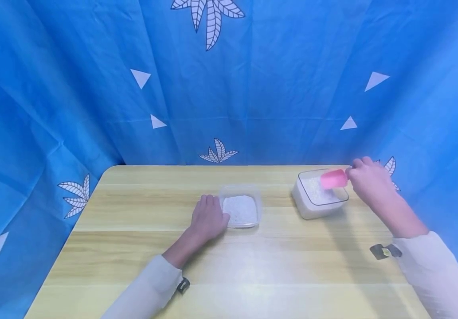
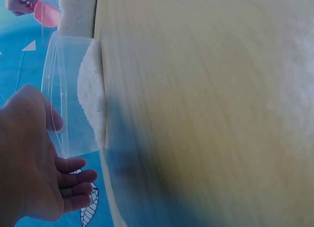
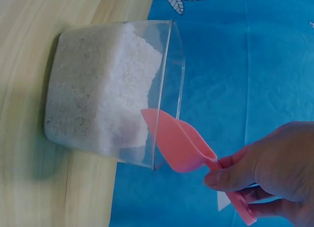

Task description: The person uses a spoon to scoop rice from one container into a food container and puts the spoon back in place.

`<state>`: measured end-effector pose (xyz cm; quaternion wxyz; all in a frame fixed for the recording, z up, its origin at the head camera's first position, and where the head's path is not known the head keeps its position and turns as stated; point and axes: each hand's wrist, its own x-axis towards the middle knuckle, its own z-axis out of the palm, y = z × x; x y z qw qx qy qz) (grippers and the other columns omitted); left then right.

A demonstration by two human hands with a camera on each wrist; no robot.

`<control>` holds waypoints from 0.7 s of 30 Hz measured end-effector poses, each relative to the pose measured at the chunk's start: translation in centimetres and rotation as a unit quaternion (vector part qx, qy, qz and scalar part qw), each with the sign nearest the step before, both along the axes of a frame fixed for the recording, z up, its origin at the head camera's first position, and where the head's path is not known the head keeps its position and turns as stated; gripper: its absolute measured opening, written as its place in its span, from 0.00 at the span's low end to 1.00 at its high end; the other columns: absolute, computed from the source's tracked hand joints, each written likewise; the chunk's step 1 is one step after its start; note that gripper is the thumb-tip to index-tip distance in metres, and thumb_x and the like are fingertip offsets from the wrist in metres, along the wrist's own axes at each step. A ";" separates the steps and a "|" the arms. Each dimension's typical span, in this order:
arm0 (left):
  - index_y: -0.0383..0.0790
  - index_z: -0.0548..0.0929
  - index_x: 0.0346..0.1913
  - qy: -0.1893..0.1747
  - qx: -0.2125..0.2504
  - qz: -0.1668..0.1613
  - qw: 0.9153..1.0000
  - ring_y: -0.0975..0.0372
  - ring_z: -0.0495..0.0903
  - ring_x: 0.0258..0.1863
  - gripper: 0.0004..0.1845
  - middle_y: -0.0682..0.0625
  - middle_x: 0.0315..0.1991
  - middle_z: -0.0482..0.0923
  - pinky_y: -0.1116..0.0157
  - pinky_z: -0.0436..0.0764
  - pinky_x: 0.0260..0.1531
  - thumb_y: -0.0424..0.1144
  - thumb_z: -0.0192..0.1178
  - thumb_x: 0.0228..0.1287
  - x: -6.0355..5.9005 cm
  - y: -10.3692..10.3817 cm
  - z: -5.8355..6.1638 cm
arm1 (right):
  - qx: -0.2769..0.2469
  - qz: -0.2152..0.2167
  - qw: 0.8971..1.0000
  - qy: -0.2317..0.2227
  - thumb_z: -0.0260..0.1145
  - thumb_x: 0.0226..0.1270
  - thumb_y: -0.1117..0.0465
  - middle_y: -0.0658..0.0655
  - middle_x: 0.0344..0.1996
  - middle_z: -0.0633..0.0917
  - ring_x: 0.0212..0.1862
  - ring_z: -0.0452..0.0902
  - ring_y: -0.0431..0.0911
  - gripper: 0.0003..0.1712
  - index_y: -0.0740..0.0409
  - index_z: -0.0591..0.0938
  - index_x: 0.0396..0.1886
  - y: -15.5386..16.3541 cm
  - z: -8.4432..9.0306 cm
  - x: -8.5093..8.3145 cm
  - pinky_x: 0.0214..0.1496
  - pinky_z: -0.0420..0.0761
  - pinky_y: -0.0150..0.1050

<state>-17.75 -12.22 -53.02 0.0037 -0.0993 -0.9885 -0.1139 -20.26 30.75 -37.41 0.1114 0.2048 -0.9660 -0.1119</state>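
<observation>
My right hand [image 1: 370,179] holds a pink scoop [image 3: 179,143] by its handle, with thumb and fingers round it. The scoop's tip reaches over the rim of a deep clear container [image 3: 88,89], which holds white, rice-like grains [image 3: 130,84]. At the middle of the table stands a smaller clear plastic box [image 1: 252,190] with a layer of similar white grains [image 1: 240,209]. My left hand [image 1: 209,218] is at this box's left side. Its thumb [image 2: 55,118] touches the box wall, while the other fingers extend loosely beside it. Whether the scoop holds grains is hard to tell.
Both containers stand on a light wood-grain table [image 1: 133,208]. The deep one is to the right, near the back edge. A blue curtain [image 1: 252,88] with white leaves and triangles hangs behind and at both sides. Dark bands show at both sleeve cuffs.
</observation>
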 end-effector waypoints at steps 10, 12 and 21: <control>0.30 0.75 0.47 0.004 0.002 0.002 1.000 0.52 0.65 0.42 0.24 0.43 0.41 0.70 0.59 0.69 0.46 0.51 0.51 0.64 0.1 0.1 -0.2 | 0.047 0.031 0.998 0.016 0.72 0.49 0.81 0.66 0.34 0.83 0.39 0.76 0.59 0.13 0.66 0.88 0.35 -1.3 -0.8 -0.5 0.41 0.83 0.52; 0.30 0.75 0.47 0.005 0.001 0.001 1.000 0.52 0.65 0.42 0.24 0.42 0.41 0.70 0.59 0.69 0.47 0.51 0.51 0.64 0.1 0.0 -0.3 | 0.058 0.033 0.998 0.010 0.73 0.49 0.80 0.65 0.34 0.83 0.40 0.76 0.59 0.13 0.66 0.88 0.36 -1.6 -1.1 -0.7 0.41 0.82 0.51; 0.30 0.74 0.48 0.002 0.001 0.002 1.000 0.52 0.65 0.42 0.25 0.43 0.41 0.70 0.59 0.69 0.46 0.51 0.51 0.65 0.2 0.0 -0.2 | 0.081 0.044 0.996 -0.005 0.74 0.49 0.78 0.63 0.37 0.84 0.42 0.75 0.58 0.13 0.64 0.88 0.35 -2.3 -2.1 -1.4 0.42 0.80 0.48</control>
